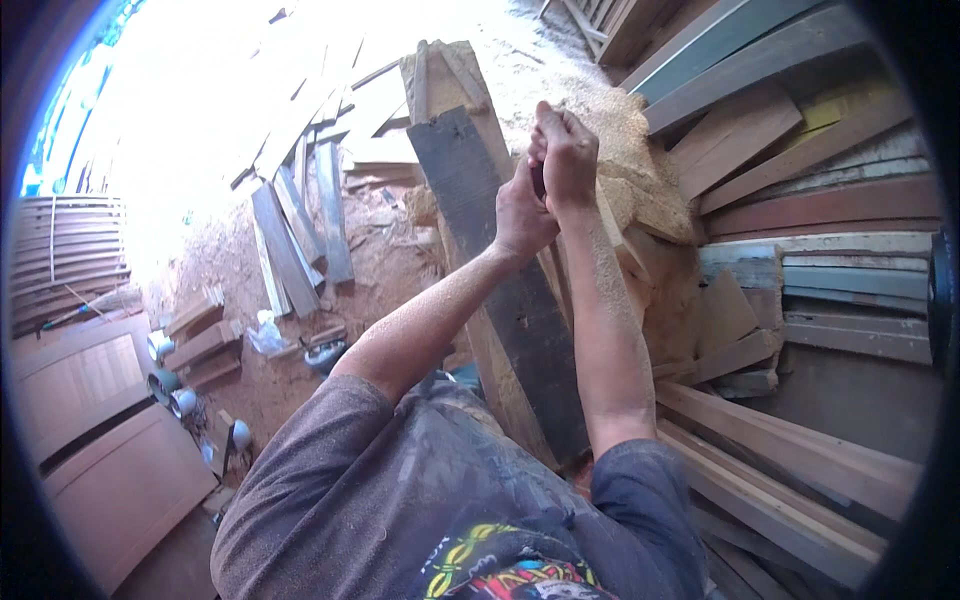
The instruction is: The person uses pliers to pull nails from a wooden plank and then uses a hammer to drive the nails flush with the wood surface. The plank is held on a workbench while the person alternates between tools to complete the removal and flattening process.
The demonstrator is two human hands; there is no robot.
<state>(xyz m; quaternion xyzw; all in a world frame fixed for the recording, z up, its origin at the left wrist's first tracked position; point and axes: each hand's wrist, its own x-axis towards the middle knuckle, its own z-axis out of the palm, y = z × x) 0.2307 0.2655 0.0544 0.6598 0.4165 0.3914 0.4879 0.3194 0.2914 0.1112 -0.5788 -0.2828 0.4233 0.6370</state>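
Observation:
My left hand and my right hand are pressed together in front of me, both closed around a small dark object. Most of that object is hidden by the fingers, and I cannot tell what it is. Both forearms are dusted with sawdust. Directly under the hands a long dark plank runs away from my body, lying on paler boards. The hands are above the plank; whether they touch it is hidden.
A sawdust heap lies just right of the hands. Stacked boards fill the right side and lower right. Loose grey planks lie on the reddish ground at left, with wooden door panels and small round cans near them.

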